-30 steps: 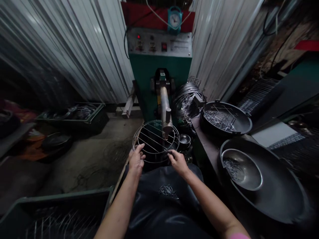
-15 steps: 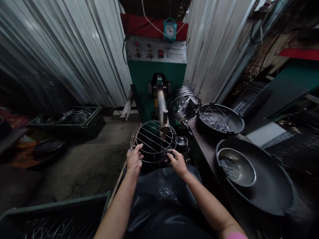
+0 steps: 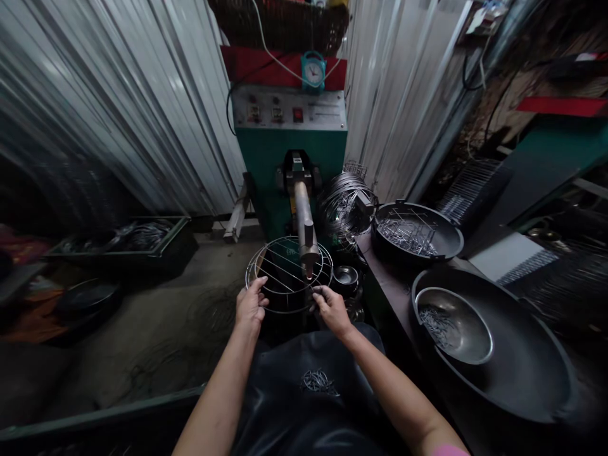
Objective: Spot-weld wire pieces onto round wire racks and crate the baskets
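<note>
A round wire rack (image 3: pixel 284 292) with parallel cross bars is held out in front of me, under the electrode arm of a green spot welder (image 3: pixel 308 235). My left hand (image 3: pixel 251 306) is closed on the rack's left rim, thumb on top. At the rack's near right rim, my right hand (image 3: pixel 330 308) pinches close below the electrode tip; whether a small wire piece is also between its fingers I cannot make out. A bright spot glows at the tip. Short bent wire pieces (image 3: pixel 318 381) lie on the dark apron (image 3: pixel 280 405) over my lap.
To my right a bench carries a large black pan (image 3: pixel 517 361), a metal bowl (image 3: pixel 479 342) of small wire pieces and another pan (image 3: pixel 449 237) with wire parts. A wire coil (image 3: pixel 344 202) hangs beside the welder. Crates (image 3: pixel 166 247) stand on the left.
The view has tilted up slightly, so the scene sits lower. Both hands keep hold of the rack, which has shifted slightly under the electrode.
</note>
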### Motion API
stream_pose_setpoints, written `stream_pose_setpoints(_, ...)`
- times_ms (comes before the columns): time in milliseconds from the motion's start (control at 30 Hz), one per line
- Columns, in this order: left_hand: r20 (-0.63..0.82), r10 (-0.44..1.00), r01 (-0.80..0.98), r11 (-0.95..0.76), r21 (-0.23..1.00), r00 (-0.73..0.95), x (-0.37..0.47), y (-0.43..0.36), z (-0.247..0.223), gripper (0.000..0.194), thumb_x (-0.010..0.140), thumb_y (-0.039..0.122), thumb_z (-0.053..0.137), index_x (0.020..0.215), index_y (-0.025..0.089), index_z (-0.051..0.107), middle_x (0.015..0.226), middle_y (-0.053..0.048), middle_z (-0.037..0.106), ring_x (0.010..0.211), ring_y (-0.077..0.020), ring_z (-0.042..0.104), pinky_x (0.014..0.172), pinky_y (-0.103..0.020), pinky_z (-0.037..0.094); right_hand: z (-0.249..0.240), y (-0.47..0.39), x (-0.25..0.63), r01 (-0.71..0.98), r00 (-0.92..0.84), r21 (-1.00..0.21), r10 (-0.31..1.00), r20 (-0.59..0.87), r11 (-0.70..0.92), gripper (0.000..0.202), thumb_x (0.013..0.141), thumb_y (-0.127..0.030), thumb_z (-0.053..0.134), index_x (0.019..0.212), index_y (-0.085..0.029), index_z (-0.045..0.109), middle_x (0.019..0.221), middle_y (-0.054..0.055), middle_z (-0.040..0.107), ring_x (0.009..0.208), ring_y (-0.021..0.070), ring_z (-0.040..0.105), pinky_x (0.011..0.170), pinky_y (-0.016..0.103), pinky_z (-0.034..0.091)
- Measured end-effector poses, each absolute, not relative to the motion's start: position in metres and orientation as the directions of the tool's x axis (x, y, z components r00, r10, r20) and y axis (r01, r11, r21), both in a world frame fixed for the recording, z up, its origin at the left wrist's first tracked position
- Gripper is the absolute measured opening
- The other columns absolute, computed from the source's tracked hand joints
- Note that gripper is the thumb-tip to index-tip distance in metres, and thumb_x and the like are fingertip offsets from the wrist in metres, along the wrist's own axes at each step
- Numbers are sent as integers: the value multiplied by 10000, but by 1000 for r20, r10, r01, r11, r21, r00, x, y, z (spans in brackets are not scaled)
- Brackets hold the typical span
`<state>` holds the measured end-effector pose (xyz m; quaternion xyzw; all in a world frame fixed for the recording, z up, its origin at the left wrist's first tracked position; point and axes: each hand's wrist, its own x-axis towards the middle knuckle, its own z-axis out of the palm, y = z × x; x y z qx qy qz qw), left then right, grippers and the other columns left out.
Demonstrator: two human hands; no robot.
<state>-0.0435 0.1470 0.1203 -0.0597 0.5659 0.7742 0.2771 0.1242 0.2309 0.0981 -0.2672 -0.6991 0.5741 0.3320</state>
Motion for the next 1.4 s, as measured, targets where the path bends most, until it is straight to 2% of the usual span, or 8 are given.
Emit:
stream_pose_setpoints(433,-458,333,-529,-168,832,-824,-53,162,118,440,345,267,754,592,179,400,461,122,296,370,-3,196,334,-164,143,100,244,114,-1,-636,-982,757,148,191,142,787,-278,466,839,-183,557,657,-16,604,459,100,546,481,209,434)
stream_pose_setpoints(633,-513,301,-574,-166,802,-804,-54,164,115,450,323,239,755,574,186,385,435,134,255,361,-4,186,322,-160,121,99,244,115,1,-636,-981,758,148,192,171,807,-329,465,817,-186,559,605,-20,579,466,106,526,466,211,429)
stream_pose_setpoints(800,-504,297,-566,-181,804,-811,-52,165,118,430,333,234,749,575,186,397,421,140,238,349,-6,185,319,-160,127,106,242,110,10,-637,-983,759,135,183,199,786,-362,489,824,-180,561,665,-4,604,447,100,529,435,207,412)
stream_pose_setpoints(967,-518,278,-573,-171,802,-809,-52,165,117,443,343,244,744,563,195,363,428,139,236,345,-3,176,319,-162,123,98,248,142,-2,-538,-990,834,120,142,349,800,-429,476,988,-158,590,744,25,621,515,117,565,451,214,422)
stream_pose_setpoints(1067,-512,302,-576,-186,796,-804,-53,164,115,453,336,246,749,564,195,360,433,141,227,347,0,172,319,-160,121,68,253,193,122,-500,-989,866,6,77,405,803,-421,468,1066,-137,587,668,10,593,518,126,549,482,237,440)
stream_pose_setpoints(1133,-517,310,-585,-188,789,-798,-54,164,114,457,331,243,751,566,194,362,432,141,223,349,-1,168,317,-158,120,42,252,226,273,-512,-962,851,-116,33,359,784,-366,476,1022,-137,615,575,2,562,512,152,547,487,264,446)
stream_pose_setpoints(1300,-519,310,-585,-177,792,-797,-53,163,118,439,343,235,745,564,189,369,448,127,252,356,-2,178,317,-158,126,6,246,254,503,-449,-847,889,-87,171,273,736,-175,490,976,-194,618,750,65,638,745,216,614,708,327,473)
stream_pose_setpoints(1400,-525,286,-582,-174,794,-802,-49,160,121,429,350,229,735,568,188,367,469,122,254,363,-1,183,320,-161,129,6,250,245,588,-426,-793,894,-138,158,235,733,-148,469,929,-155,597,720,58,631,721,204,607,695,312,462)
